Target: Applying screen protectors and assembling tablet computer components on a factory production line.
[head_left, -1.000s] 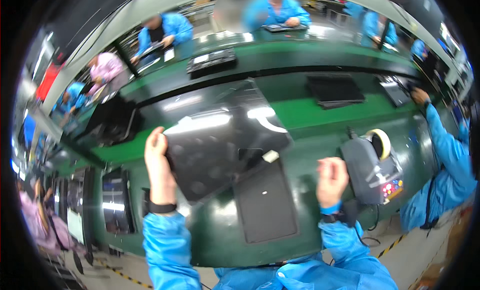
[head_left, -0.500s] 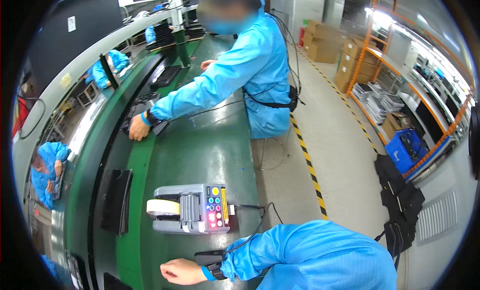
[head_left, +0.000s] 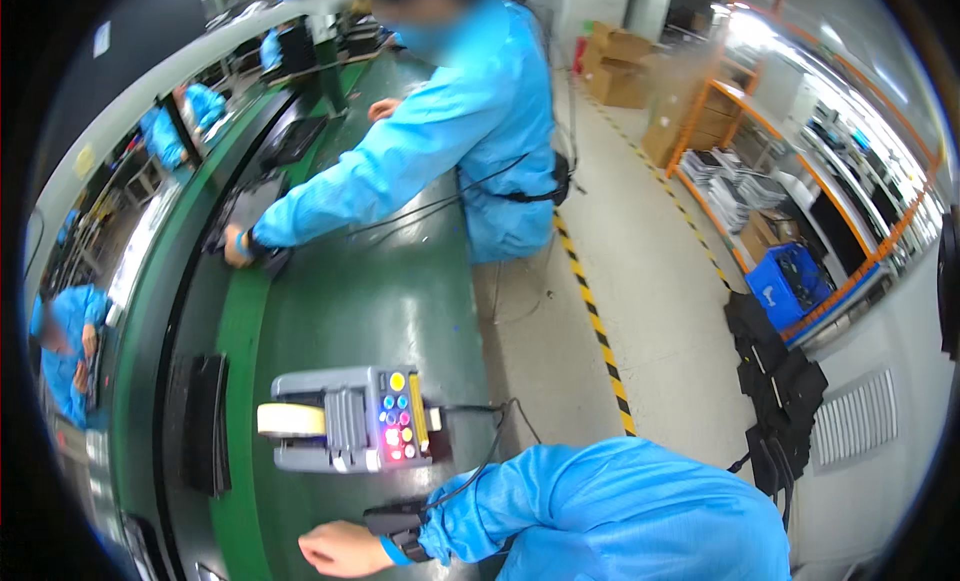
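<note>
My right hand [head_left: 340,549] lies on the green table [head_left: 340,311] at the bottom of the view, with a black strap on the wrist and a blue sleeve behind it. Nothing shows in its fingers. Just above it stands a grey tape dispenser [head_left: 350,419] with coloured buttons and a pale tape roll [head_left: 285,419]. My left hand is out of view.
A co-worker in blue [head_left: 460,131] stands further along the table, one hand [head_left: 238,249] on a black panel [head_left: 245,206]. Black flat panels [head_left: 205,421] lie on the belt at left. To the right are a striped floor line [head_left: 590,311], a blue crate [head_left: 790,286] and black stacked pieces [head_left: 775,381].
The view has swung from the bench in front, where both hands held a black sheet, to the right along the table. Since half a second ago it has shifted only slightly.
</note>
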`<state>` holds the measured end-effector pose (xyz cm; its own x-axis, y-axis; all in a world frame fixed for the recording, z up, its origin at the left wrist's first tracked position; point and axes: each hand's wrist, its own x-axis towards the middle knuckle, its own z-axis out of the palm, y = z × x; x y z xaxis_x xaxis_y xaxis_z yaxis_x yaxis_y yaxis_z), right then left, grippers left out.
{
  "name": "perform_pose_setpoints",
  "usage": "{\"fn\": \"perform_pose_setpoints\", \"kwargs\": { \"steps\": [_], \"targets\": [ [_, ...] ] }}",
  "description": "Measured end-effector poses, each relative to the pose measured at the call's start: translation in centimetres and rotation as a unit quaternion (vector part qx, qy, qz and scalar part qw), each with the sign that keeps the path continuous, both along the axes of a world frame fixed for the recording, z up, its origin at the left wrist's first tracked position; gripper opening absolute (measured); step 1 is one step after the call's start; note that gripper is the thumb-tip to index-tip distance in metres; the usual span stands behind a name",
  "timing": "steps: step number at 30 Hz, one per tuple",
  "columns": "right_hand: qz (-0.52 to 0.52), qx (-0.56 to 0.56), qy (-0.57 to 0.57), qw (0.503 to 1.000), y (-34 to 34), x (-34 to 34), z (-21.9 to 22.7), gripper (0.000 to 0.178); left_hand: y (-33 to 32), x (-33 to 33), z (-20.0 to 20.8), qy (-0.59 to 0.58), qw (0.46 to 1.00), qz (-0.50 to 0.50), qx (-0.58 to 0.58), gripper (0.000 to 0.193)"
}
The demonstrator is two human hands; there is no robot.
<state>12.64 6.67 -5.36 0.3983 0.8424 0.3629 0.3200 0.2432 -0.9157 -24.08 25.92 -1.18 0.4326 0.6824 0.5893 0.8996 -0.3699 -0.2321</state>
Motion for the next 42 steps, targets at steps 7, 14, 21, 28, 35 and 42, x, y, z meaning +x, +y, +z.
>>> {"fn": "perform_pose_setpoints", "kwargs": {
  "steps": [7,14,21,28,35,42],
  "targets": [
    [0.08,-0.084,-0.001,0.993,0.3,1.0,-0.8,0.015,-21.6,8.3,1.8,-0.42,0.697,0.187,-0.55,0.027],
    [0.209,-0.158,-0.081,0.962,-3.0,-1.7,3.5,0.023,-27.3,10.1,1.0,-0.484,0.707,0.168,-0.487,0.03],
    [0.328,-0.172,0.097,0.924,-3.7,-2.0,1.8,0.032,-27.1,8.9,0.4,-0.368,0.838,0.168,-0.367,0.024],
    [0.293,-0.251,0.125,0.914,-4.7,-1.0,1.6,0.026,-28.1,0.8,0.0,-0.371,0.85,0.255,-0.272,0.027],
    [0.292,-0.159,0.001,0.943,-5.2,-2.2,1.6,0.019,-28.2,-8.8,2.2,-0.295,0.872,0.341,-0.192,0.026],
    [0.271,-0.139,-0.071,0.95,-4.6,-2.0,1.0,0.016,-22.4,6.0,7.8,-0.432,0.819,-0.007,-0.377,0.034]
  ]
}}
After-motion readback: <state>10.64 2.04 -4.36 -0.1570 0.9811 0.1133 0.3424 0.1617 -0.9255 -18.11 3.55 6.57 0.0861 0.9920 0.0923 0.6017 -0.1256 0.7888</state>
